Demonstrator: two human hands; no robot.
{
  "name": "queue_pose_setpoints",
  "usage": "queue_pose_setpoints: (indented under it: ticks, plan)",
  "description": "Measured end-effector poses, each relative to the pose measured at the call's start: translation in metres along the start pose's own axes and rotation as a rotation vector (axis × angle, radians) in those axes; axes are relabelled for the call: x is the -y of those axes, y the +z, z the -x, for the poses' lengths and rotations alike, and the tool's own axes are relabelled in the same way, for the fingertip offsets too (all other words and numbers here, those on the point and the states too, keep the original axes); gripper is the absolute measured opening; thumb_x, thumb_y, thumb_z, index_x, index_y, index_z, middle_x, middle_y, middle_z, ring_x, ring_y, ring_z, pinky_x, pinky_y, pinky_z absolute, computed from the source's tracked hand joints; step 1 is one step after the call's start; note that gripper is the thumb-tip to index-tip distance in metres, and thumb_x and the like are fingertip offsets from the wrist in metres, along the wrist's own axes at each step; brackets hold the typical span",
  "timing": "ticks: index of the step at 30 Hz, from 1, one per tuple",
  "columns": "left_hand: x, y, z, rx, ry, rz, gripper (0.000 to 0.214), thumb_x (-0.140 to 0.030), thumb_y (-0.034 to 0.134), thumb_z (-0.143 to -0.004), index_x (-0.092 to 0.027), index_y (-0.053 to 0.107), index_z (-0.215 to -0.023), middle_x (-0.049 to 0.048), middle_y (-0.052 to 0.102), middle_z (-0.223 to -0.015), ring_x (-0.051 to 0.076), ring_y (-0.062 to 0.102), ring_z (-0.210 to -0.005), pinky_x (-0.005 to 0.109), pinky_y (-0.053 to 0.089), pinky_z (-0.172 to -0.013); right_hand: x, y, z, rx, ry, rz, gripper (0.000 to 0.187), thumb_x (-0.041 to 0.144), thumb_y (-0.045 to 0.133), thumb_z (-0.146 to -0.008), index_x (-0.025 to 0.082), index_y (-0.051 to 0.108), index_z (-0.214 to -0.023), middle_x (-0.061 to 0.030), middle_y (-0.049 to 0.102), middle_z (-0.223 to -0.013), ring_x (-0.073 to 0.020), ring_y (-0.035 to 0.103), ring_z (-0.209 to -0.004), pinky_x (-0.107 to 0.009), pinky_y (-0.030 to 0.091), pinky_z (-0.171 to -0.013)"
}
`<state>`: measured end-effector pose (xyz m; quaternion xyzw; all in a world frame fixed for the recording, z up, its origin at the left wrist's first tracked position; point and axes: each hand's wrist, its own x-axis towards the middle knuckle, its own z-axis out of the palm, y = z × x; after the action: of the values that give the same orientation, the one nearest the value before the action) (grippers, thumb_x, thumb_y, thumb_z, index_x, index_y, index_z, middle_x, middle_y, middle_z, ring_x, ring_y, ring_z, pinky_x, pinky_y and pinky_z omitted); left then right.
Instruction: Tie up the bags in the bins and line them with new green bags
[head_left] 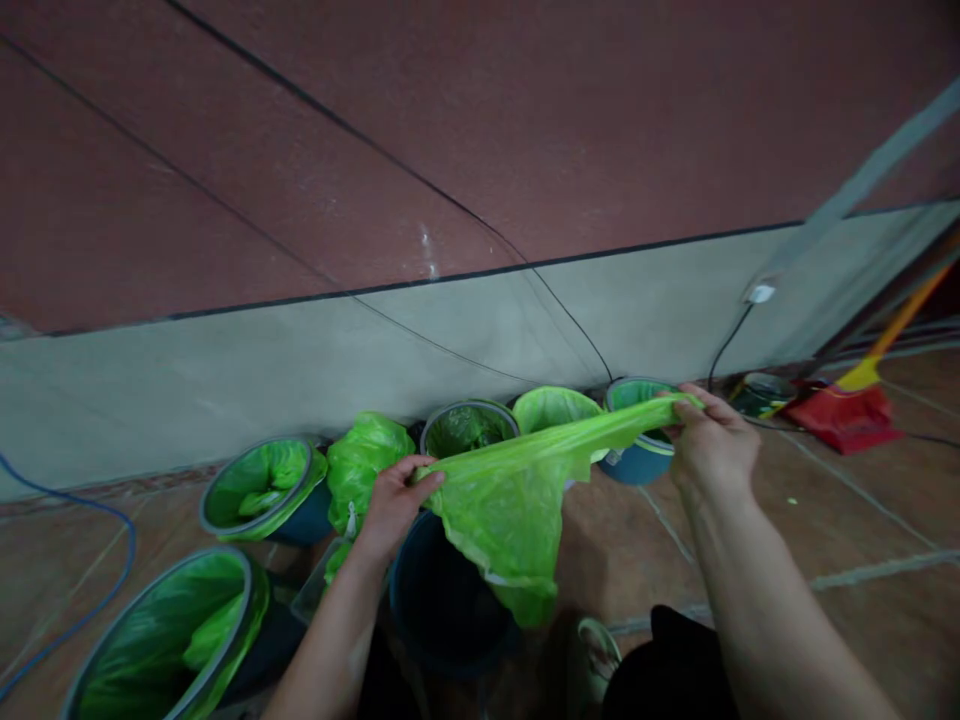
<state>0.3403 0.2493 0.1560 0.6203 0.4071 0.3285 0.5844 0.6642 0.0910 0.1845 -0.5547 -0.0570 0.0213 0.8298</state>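
A light green plastic bag [502, 510] is stretched taut between my two hands, its lower part hanging loose. My left hand [397, 500] pinches one end of its edge. At the other end, my right hand [712, 435] grips the opposite corner, higher and farther right. Below the bag stands a dark blue bin [424, 610] with no liner showing in it; the hanging plastic covers part of its opening. To the left of my left hand sits a bunched, full-looking green bag [364, 460].
Lined bins stand at left, one near [251, 610] and one farther back [311, 480]. Along the wall are another lined bin [469, 430] and a blue bin [641, 465]. A red dustpan [847, 415] lies at right. A blue hose [131, 545] and a black cable [570, 320] run nearby.
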Motion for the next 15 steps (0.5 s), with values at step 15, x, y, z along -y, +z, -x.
queue_pose_setpoints:
  ticks: [15]
  plan:
    - [-0.008,-0.014,0.000,-0.176,0.122,0.367,0.016,-0.022,0.074,-0.064,-0.017,0.059,-0.062,-0.0021,0.065,-0.071,0.008,0.048,-0.059,0.020,0.035,-0.056,-0.020,-0.026,-0.029,-0.071,-0.205,0.084,0.013,0.022,0.065,-0.062,0.023,0.065,-0.075,-0.0032,0.065,-0.078,-0.0198,0.063,-0.067,-0.024,0.046,-0.039]
